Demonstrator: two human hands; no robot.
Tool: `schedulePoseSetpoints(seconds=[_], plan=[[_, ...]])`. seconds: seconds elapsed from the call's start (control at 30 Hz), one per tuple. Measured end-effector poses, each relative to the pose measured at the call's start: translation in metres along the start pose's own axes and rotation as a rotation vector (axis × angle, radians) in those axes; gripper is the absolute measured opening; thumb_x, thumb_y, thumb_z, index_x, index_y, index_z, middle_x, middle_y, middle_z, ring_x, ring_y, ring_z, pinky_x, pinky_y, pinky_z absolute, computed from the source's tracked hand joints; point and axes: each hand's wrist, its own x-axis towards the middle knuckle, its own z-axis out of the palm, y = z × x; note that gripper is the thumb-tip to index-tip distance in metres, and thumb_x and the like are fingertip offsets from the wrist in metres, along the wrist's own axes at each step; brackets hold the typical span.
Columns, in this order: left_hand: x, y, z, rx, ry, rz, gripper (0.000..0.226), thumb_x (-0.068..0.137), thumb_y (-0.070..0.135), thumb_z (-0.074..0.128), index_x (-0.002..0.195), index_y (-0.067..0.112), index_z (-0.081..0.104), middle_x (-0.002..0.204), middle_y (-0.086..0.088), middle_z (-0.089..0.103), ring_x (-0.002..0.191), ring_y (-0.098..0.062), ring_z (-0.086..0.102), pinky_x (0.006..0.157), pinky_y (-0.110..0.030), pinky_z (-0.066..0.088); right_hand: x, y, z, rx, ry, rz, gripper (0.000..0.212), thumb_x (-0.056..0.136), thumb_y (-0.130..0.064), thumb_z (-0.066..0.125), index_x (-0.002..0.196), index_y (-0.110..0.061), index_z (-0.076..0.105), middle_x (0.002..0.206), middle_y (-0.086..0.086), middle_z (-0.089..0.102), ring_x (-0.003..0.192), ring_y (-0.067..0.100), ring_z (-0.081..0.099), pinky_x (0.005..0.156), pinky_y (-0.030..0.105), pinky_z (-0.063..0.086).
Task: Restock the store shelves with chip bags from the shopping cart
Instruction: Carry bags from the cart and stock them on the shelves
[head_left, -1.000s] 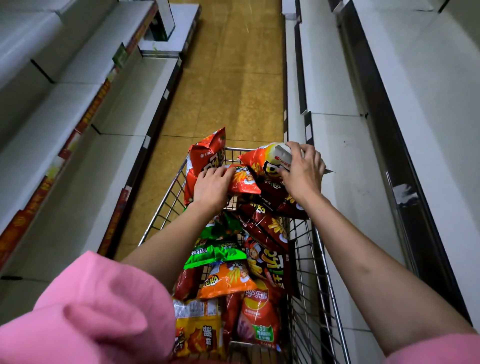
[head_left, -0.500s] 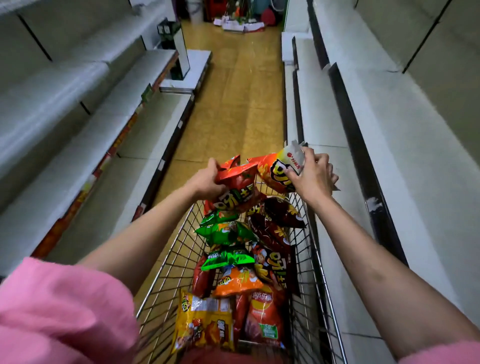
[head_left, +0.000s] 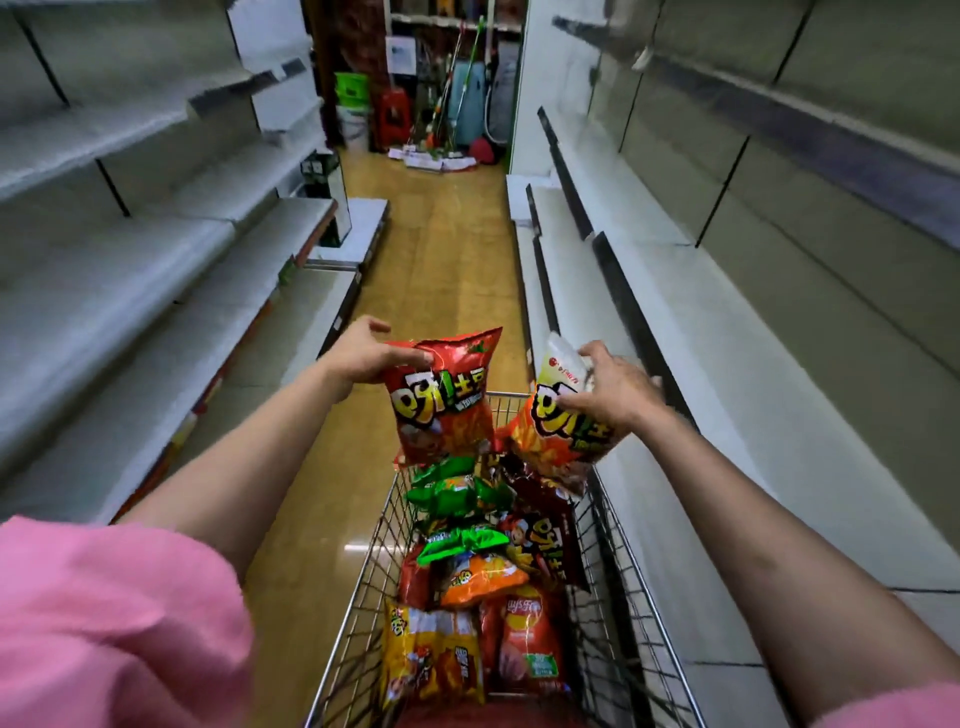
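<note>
- Head view, store aisle: a person in pink sleeves (head_left: 104, 618) stands behind a wire shopping cart (head_left: 636, 587), both arms stretched forward over its far end; bare white shelves (head_left: 727, 395) line the aisle on either side.
- The left hand (head_left: 363, 358) pinches the top edge of a red chip bag (head_left: 441, 400), thumb and fingers curled on the seal; the bag hangs upright above the front of the cart, clear of the pile below.
- The right hand (head_left: 608, 389) grasps an orange chip bag (head_left: 553, 431) by its pale upper end, fingers wrapped over the front; the bag tilts towards the right-hand shelving, its lower corner just above the bags in the cart.
- In the cart: green bags (head_left: 457, 493) near the middle; a dark brown bag (head_left: 545, 535) along the right side; an orange bag (head_left: 483, 577), a yellow bag (head_left: 431, 660) and a red bag (head_left: 527, 639) nearest the camera.
- Aisle's far end: brooms and mops (head_left: 447, 88), a green bin (head_left: 351, 91), papers on the yellow floor (head_left: 441, 249).
</note>
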Motion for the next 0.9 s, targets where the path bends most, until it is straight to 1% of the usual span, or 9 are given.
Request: schedulePoseSetpoints(seconds=[0.1, 0.23, 0.3, 0.43, 0.63, 0.7, 0.73, 0.8, 0.9], plan=[[-0.021, 0.01, -0.015, -0.05, 0.02, 0.061, 0.091, 0.064, 0.027, 0.086, 0.137, 0.005, 0.037, 0.124, -0.012, 0.05, 0.101, -0.021, 0.055, 0.079, -0.03, 0.049, -0.029, -0.026, -0.018, -0.058, -0.139, -0.094, 0.06, 0.083, -0.038, 0.069, 0.135, -0.024, 0.042, 0.129, 0.004, 0.058, 0.117, 0.027, 0.052, 0.099, 0.041, 0.037], [-0.049, 0.025, -0.027, -0.203, 0.046, 0.077, 0.041, 0.071, 0.033, 0.081, 0.094, 0.008, 0.058, 0.086, -0.004, 0.064, 0.081, -0.02, 0.062, 0.067, -0.026, 0.046, -0.062, -0.059, -0.039, -0.046, -0.325, -0.178, 0.054, 0.083, -0.031, 0.07, 0.132, -0.022, 0.048, 0.127, 0.002, 0.057, 0.101, 0.018, 0.053, 0.075, 0.027, 0.045], [-0.059, 0.028, -0.03, -0.301, 0.02, 0.052, 0.031, 0.075, 0.034, 0.077, 0.082, 0.01, 0.06, 0.075, -0.003, 0.066, 0.067, -0.017, 0.063, 0.059, -0.024, 0.048, -0.075, -0.075, -0.045, -0.074, -0.335, -0.216, 0.052, 0.082, -0.033, 0.072, 0.128, -0.022, 0.052, 0.124, 0.002, 0.059, 0.098, 0.016, 0.055, 0.067, 0.023, 0.045], [-0.075, 0.026, -0.036, -0.392, -0.067, 0.03, 0.041, 0.077, 0.039, 0.075, 0.098, 0.005, 0.065, 0.079, -0.009, 0.071, 0.065, -0.02, 0.067, 0.061, -0.027, 0.052, -0.101, -0.097, -0.055, -0.081, -0.322, -0.242, 0.04, 0.082, -0.035, 0.071, 0.117, -0.027, 0.055, 0.118, -0.001, 0.062, 0.091, 0.014, 0.059, 0.067, 0.023, 0.047], [-0.097, 0.032, -0.044, -0.247, -0.035, 0.184, 0.036, 0.085, 0.045, 0.065, 0.074, 0.012, 0.057, 0.075, -0.006, 0.065, 0.068, -0.02, 0.062, 0.074, -0.032, 0.051, -0.139, -0.109, -0.072, -0.108, -0.235, -0.163, 0.048, 0.082, -0.036, 0.07, 0.126, -0.032, 0.05, 0.123, 0.0, 0.061, 0.095, 0.018, 0.059, 0.079, 0.031, 0.051], [-0.104, 0.036, -0.044, -0.103, -0.009, 0.251, 0.04, 0.088, 0.05, 0.058, 0.083, 0.01, 0.059, 0.083, -0.009, 0.064, 0.074, -0.022, 0.061, 0.082, -0.036, 0.05, -0.151, -0.111, -0.076, -0.126, -0.2, -0.131, 0.058, 0.082, -0.038, 0.07, 0.134, -0.03, 0.046, 0.127, 0.002, 0.06, 0.101, 0.02, 0.059, 0.088, 0.036, 0.051], [-0.108, 0.038, -0.043, -0.049, 0.007, 0.268, 0.048, 0.088, 0.053, 0.056, 0.099, 0.006, 0.058, 0.094, -0.012, 0.064, 0.085, -0.025, 0.063, 0.088, -0.038, 0.049, -0.155, -0.112, -0.079, -0.131, -0.18, -0.111, 0.062, 0.081, -0.04, 0.07, 0.137, -0.029, 0.045, 0.128, 0.001, 0.059, 0.103, 0.02, 0.059, 0.092, 0.038, 0.05], [-0.119, 0.04, -0.04, 0.024, 0.014, 0.251, 0.078, 0.086, 0.059, 0.055, 0.132, -0.002, 0.037, 0.121, -0.016, 0.056, 0.111, -0.031, 0.058, 0.094, -0.039, 0.046, -0.163, -0.113, -0.083, -0.124, -0.16, -0.097, 0.056, 0.079, -0.043, 0.071, 0.129, -0.034, 0.049, 0.123, -0.002, 0.063, 0.102, 0.019, 0.062, 0.092, 0.039, 0.051], [-0.137, 0.043, -0.031, 0.033, -0.065, 0.326, 0.101, 0.078, 0.065, 0.058, 0.142, 0.0, 0.017, 0.138, -0.017, 0.043, 0.125, -0.033, 0.048, 0.105, -0.043, 0.04, -0.176, -0.118, -0.086, -0.086, -0.181, -0.082, 0.039, 0.078, -0.043, 0.071, 0.112, -0.036, 0.053, 0.113, -0.003, 0.068, 0.097, 0.018, 0.066, 0.091, 0.04, 0.053]])
